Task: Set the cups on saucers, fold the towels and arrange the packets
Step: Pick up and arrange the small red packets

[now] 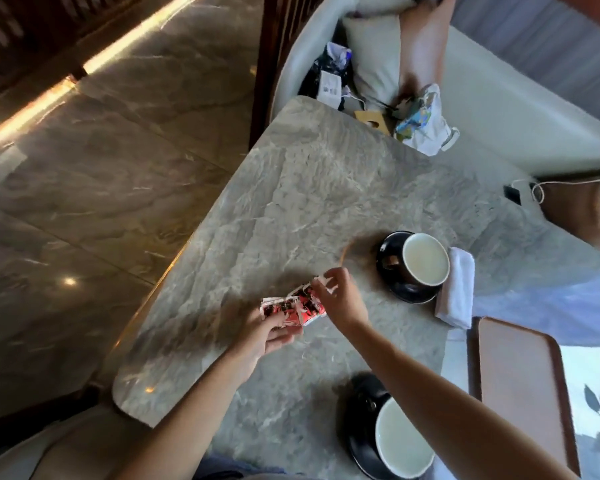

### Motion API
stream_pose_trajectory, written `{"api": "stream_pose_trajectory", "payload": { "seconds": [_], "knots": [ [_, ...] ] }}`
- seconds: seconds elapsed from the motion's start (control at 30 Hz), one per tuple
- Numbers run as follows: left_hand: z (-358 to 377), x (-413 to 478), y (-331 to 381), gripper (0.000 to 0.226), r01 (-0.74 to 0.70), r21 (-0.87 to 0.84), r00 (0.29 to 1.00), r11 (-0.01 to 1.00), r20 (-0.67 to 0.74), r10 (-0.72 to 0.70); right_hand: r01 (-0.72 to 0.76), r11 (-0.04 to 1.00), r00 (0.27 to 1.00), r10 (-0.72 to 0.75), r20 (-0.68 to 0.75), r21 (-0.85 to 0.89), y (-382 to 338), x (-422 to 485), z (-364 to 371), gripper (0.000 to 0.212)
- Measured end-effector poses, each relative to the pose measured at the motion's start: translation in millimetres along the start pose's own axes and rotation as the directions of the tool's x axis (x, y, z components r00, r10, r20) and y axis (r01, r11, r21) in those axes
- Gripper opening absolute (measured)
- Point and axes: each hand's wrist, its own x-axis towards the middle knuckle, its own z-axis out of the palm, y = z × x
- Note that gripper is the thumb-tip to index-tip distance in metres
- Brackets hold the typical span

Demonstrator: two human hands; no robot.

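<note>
Several red, white and black packets [293,308] sit fanned out over the grey marble table [326,188]. My left hand [274,332] grips the near end of the bunch. My right hand [340,299] pinches a packet at the far end with thumb and fingers. A black cup with a pale inside [425,259] stands on a black saucer [388,251] to the right, and a folded white towel [456,289] lies beside it. A second black cup [400,441] rests on its saucer [359,410] near me, partly behind my right forearm.
A brown tray [523,386] lies at the table's right edge. Across the table a pale sofa [499,109] holds a cushion, a printed bag [425,119] and dark clutter. A white cable [541,187] runs at the far right. Polished stone floor lies left.
</note>
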Motion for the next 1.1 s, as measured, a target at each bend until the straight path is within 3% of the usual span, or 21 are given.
{"api": "stream_pose_trajectory", "payload": {
  "seconds": [0.07, 0.13, 0.27, 0.4, 0.53, 0.73, 0.87, 0.93, 1.03, 1.1],
  "knots": [
    [-5, 1, 1, 0.016, 0.017, -0.052, 1.0, 0.998, -0.018, -0.018, 0.027, 0.96, 1.0, -0.022, 0.021, -0.279, 13, 2, 2, 0.044],
    [-11, 1, 2, 0.016, 0.032, -0.082, 0.997, 0.996, -0.063, -0.037, 0.062, 0.934, 0.998, -0.049, 0.044, -0.351, 21, -1, 5, 0.047],
    [-20, 2, 3, 0.016, 0.042, -0.155, 0.989, 0.987, -0.132, -0.063, 0.026, 0.984, 0.999, -0.033, -0.037, -0.175, 27, -2, 8, 0.039],
    [-26, 4, 2, 0.016, 0.03, -0.165, 0.988, 0.986, -0.141, -0.054, 0.01, 0.971, 0.996, -0.031, -0.087, -0.241, 29, -6, 8, 0.053],
    [-29, 3, 1, 0.016, 0.022, -0.132, 0.988, 0.991, -0.147, -0.042, -0.057, 0.993, 0.985, 0.038, -0.17, -0.107, 29, -7, 7, 0.037],
    [-31, 3, -1, 0.012, 0.039, -0.121, 0.985, 0.992, -0.161, -0.058, -0.049, 0.957, 0.996, 0.027, -0.082, -0.288, 29, 8, -6, 0.027],
    [-31, 4, 1, 0.013, 0.014, -0.142, 0.985, 0.99, -0.168, -0.038, 0.024, 0.998, 0.988, -0.014, -0.151, 0.066, 15, 9, -9, 0.017],
    [-34, 4, 4, 0.015, -0.032, -0.153, 0.98, 0.988, -0.199, 0.001, 0.022, 0.99, 0.997, -0.011, -0.083, 0.137, 9, 5, -6, 0.017],
    [-36, 5, 6, 0.019, -0.052, -0.175, 0.976, 0.983, -0.215, 0.014, 0.048, 0.996, 0.999, -0.047, 0.024, -0.075, 9, -10, 12, 0.027],
    [-35, 5, 6, 0.02, -0.034, -0.186, 0.981, 0.982, -0.193, -0.003, 0.042, 0.983, 0.999, -0.042, 0.007, -0.18, 13, -22, 24, 0.035]
  ]
}}
